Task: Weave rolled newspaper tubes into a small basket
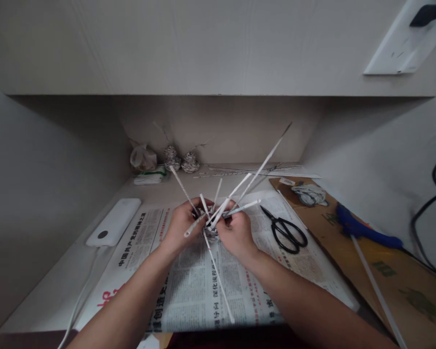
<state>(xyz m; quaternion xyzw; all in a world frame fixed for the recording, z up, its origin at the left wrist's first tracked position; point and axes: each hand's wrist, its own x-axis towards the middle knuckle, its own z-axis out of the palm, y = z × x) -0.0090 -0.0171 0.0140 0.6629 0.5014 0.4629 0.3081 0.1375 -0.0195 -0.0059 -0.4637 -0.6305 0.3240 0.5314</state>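
Note:
Between my hands is a small woven piece of rolled newspaper tubes (pixel 212 236), with several white tubes sticking out of it in all directions. My left hand (pixel 181 224) is closed around its left side, fingertips partly hidden behind it. On the right side my right hand (pixel 237 232) grips the piece, its thumb pressed near the bases of the tubes. One long tube (pixel 265 162) slants up to the right, and a thin one (pixel 219 278) runs down toward the front edge. Black-handled scissors (pixel 285 230) lie to the right of my right hand.
Newspaper sheets (pixel 192 286) cover the tabletop. At left is a white power bank (pixel 114 222) with a cable. Two woven gourd shapes (pixel 172 158) and loose paper tubes (pixel 236 170) are at the back. A blue glue gun (pixel 366 230) rests on cardboard (pixel 349 261) at right.

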